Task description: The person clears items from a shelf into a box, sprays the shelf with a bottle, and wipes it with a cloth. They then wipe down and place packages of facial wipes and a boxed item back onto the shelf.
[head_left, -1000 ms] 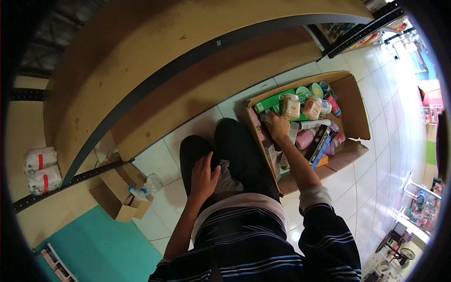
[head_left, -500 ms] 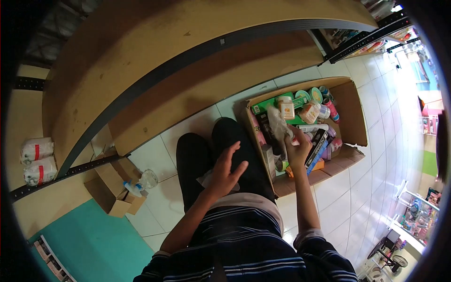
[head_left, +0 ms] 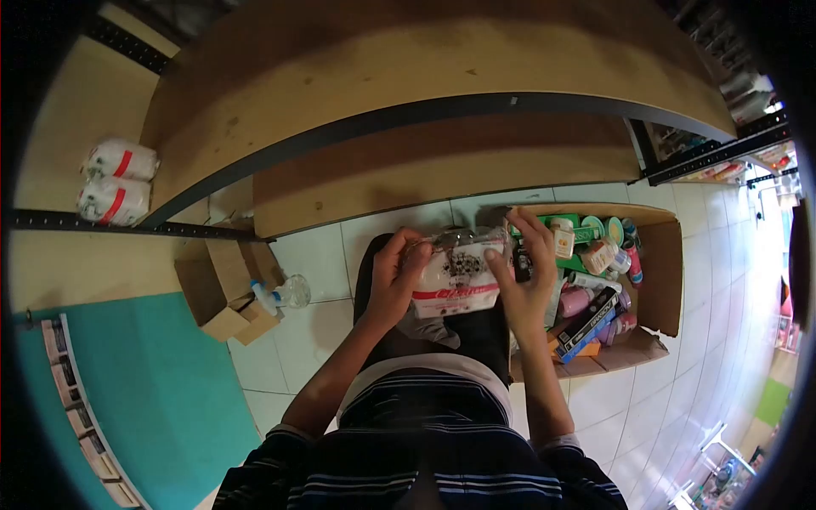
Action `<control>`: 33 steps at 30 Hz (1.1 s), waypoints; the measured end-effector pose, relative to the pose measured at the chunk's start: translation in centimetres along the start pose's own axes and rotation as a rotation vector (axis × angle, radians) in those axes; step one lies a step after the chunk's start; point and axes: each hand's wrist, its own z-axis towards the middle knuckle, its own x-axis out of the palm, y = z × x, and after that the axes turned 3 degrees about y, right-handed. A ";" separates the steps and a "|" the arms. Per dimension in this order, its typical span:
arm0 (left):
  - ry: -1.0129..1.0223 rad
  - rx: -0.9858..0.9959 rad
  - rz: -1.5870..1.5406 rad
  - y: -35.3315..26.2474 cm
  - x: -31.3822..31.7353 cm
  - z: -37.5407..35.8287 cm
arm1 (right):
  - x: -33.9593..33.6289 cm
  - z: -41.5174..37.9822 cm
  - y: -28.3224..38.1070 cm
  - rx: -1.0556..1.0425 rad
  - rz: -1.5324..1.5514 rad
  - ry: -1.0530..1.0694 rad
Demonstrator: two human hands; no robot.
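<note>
packet point(head_left: 459, 276) between both hands (over lap), carton point(head_left: 667, 280) right, shelf point(head_left: 425, 161) ahead

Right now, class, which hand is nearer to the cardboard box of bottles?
Right. The right hand holds the white packet at the box's near edge; the left hand holds its far side.

I note white tiled floor point(head_left: 323, 340) carrying open cardboard box point(head_left: 667, 280) of assorted bottles and cartons at right, small cardboard box point(head_left: 223, 289) at left with spray bottle point(head_left: 265, 297) beside. Wooden shelf point(head_left: 51, 178) bears two white red-banded packets point(head_left: 115, 178).
</note>
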 end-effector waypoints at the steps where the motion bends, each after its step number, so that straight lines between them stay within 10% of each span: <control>1: 0.043 -0.010 0.014 -0.3 -0.3 -0.2 | 0.2 0.1 -0.5 -0.008 0.006 0.005; 3: 0.035 -0.001 0.042 -1.0 -0.7 -0.8 | 0.3 -0.2 -1.9 0.342 0.431 0.346; 11: 0.013 0.073 -0.186 -1.1 -1.7 -2.3 | 1.5 -0.7 -0.6 0.277 0.522 0.109; 19: -0.076 -0.419 -0.411 0.3 -6.9 -6.1 | 4.2 -2.6 -4.3 0.769 0.748 0.314; 24: -0.200 -0.364 -0.747 1.1 -10.5 -7.0 | 8.7 -12.9 -10.0 0.011 0.040 0.989; 29: -0.231 -0.264 -0.863 0.1 -10.7 -6.4 | 9.6 -14.0 -8.7 -0.048 -0.233 1.063; 33: -0.267 -0.256 -0.855 -0.1 -10.6 -6.4 | 8.5 -12.0 -11.4 0.645 0.399 0.616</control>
